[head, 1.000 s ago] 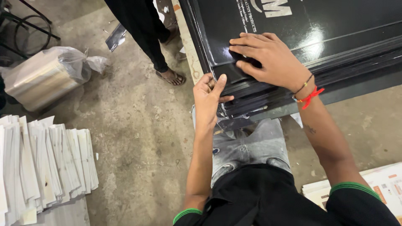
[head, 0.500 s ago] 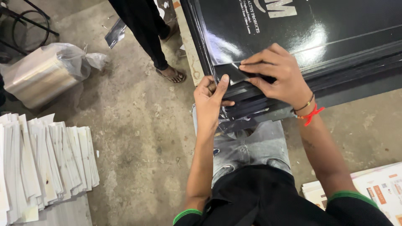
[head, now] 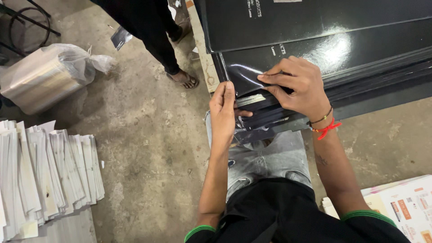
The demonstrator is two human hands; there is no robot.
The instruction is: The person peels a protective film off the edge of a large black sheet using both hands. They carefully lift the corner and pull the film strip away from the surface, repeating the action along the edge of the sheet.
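Note:
A tall stack of glossy black sheets (head: 342, 49) fills the upper right, its near corner over my lap. My right hand (head: 297, 85) lies on top of that corner, fingers pinching the edge of the topmost sheet (head: 243, 74) and curling it up. My left hand (head: 223, 112) is pressed against the left side of the stack's corner, fingers straight and together, thumb tucked between the sheets. A red thread and a thin bracelet are on my right wrist.
Another person's leg and sandalled foot (head: 182, 78) stand on the concrete floor just left of the stack. A plastic-wrapped bundle (head: 45, 76) lies at upper left, fanned white sheets (head: 45, 175) at lower left, a printed carton (head: 400, 202) at lower right.
My right hand has slid back towards the near corner of the stack and lifted the top sheet's edge. My left hand stays against the corner. The view has shifted slightly.

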